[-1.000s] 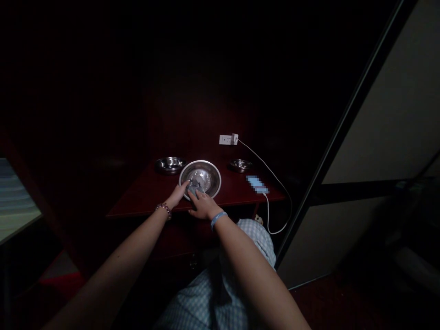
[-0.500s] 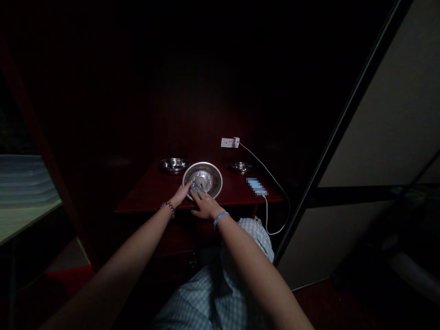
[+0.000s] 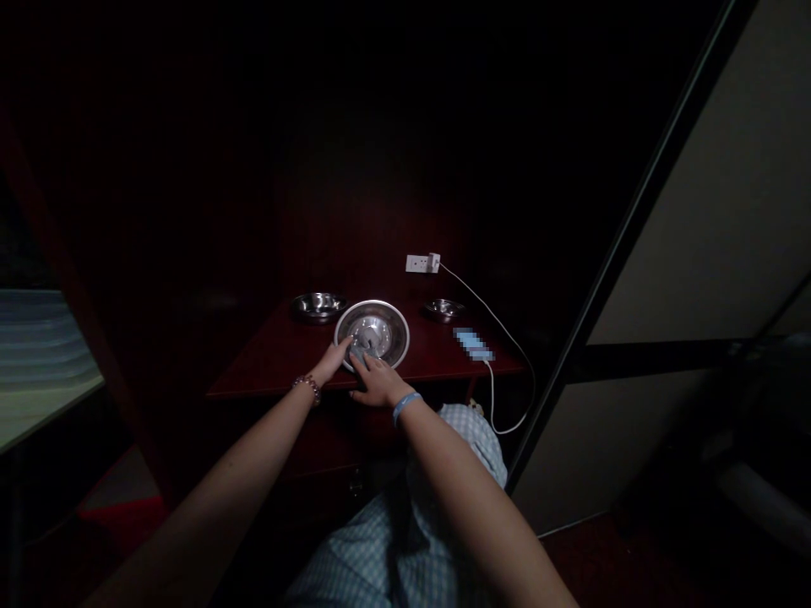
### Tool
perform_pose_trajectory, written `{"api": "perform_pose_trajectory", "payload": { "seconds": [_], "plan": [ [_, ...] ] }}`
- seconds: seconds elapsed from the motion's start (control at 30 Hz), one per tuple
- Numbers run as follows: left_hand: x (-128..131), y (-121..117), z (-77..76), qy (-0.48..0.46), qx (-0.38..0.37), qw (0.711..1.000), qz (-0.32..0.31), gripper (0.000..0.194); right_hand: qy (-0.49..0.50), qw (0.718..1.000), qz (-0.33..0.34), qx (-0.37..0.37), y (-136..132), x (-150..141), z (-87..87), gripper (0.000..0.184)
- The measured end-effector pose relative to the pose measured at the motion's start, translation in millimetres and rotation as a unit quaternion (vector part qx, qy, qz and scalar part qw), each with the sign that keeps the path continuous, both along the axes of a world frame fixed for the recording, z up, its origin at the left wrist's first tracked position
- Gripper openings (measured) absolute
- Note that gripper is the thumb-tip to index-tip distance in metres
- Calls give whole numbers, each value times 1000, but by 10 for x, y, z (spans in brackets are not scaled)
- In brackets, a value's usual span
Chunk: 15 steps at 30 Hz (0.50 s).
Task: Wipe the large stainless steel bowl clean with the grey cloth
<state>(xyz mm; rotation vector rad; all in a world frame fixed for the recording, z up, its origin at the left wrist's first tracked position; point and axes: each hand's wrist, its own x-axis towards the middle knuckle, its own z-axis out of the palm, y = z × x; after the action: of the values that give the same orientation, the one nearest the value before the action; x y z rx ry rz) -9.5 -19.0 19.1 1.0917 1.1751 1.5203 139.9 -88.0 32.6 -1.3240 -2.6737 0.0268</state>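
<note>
A large steel bowl sits near the front edge of a dark red table. My left hand, with a bead bracelet on the wrist, grips the bowl's near left rim. My right hand, with a blue wristband, presses its fingers on a small grey cloth at the bowl's near inner side. The light is dim, so the cloth is hard to make out.
A smaller steel bowl stands at the back left and another at the back right. A phone lies to the right, its white cable running to a wall socket. A pale panel stands at the right.
Both hands stay at the large bowl. My right hand has shifted slightly over the cloth, and the view has moved a little.
</note>
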Motion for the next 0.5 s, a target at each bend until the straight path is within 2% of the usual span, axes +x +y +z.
{"api": "perform_pose_trajectory", "payload": {
  "seconds": [0.27,0.37,0.5],
  "plan": [
    [20,-32,44,-9,-24,1000,8,17,14,1000,-11,-8,-51,-8,-1,87],
    [31,-49,61,-6,-20,1000,7,21,15,999,-24,-34,-85,35,37,82],
    [50,-64,64,-2,-2,1000,0,24,-22,995,-80,-47,-44,212,103,70]
  ]
}}
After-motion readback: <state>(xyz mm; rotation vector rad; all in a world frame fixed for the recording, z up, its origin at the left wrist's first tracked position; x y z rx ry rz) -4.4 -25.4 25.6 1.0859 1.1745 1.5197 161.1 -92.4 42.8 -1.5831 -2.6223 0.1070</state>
